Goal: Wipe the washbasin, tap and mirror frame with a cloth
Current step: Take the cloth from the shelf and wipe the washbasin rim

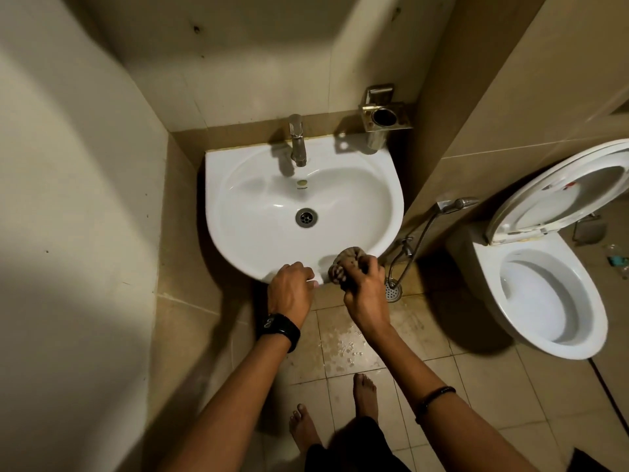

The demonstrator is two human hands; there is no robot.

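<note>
Brown cloth (345,267) is bunched in the closed right hand (366,291) against the basin (245,185) front rim for wiping; left hand (289,289), fingers curled, is braced on the rim.

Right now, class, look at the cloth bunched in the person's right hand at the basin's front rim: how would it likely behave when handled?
The cloth is probably floppy: it crumples into a ball inside the right hand. It likely weighs little, since one hand holds it. It may be damp, given the droplets on the floor, though the cloth shows no wetness itself.
</note>
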